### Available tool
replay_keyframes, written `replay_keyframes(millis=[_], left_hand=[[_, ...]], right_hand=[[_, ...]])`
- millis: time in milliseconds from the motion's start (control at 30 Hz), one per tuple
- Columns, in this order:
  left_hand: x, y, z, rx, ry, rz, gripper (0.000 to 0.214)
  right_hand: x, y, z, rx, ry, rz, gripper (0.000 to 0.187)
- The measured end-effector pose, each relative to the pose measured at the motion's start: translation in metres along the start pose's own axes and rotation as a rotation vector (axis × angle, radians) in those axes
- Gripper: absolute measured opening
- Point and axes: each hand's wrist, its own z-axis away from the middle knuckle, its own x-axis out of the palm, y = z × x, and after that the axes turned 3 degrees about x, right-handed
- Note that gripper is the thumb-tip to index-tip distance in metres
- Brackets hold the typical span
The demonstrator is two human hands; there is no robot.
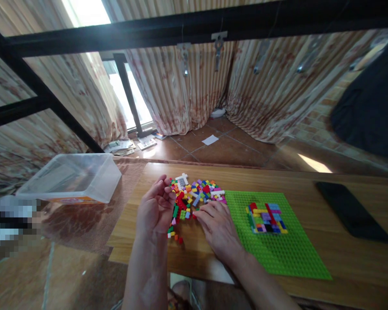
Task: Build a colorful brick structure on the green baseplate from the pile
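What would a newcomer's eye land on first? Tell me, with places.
The bright green board, on the table with a small multicoloured brick build on it, stands out first. Left of it, a heap of loose bricks spreads by the left hand and right hand. Farther left, beside the table, sits a clear box.

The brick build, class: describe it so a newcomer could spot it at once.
On the wooden table, find the green studded baseplate. On it sits the brick build. Unlike the loose bricks heaped to its left, its pieces form one compact, multicoloured block.
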Motion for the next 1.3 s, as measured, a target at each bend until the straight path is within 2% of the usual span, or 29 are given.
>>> replay_keyframes(millis=[367,600,733,800,867,1000,1133,1300], left_hand=[[0.0,0.0,0.0,-0.015,0.002,0.003,0.021],[0.0,-0.001,0.0,0.008,0.021,-0.015,0.02],[0.001,-0.002,0.0,0.009,-0.001,-0.03,0.019],[0.001,-0.004,0.001,0.039,-0.011,-0.119,0.016],[0.0,-0.009,0.002,0.079,-0.047,-0.312,0.013],[-0.002,-0.031,0.003,0.16,-0.233,-0.808,0.021],[-0.002,-0.055,0.004,0.161,-0.481,-1.046,0.02],[-0.002,-0.066,0.006,0.249,-0.537,-1.153,0.021]], right_hand=[[-0.003,0.001,-0.004,0.11,0.042,-0.038,0.01],[0.002,0.014,-0.006,0.083,0.098,-0.008,0.016],[0.001,0.013,-0.007,0.125,0.128,-0.141,0.017],[-0.003,0.011,-0.009,0.225,0.165,-0.305,0.017],[-0.008,0.009,-0.011,0.369,0.22,-0.501,0.019],[-0.016,0.008,-0.015,0.589,0.329,-0.829,0.02],[-0.019,0.007,-0.017,0.639,0.366,-0.913,0.022],[-0.025,0.006,-0.015,0.605,0.324,-0.895,0.026]])
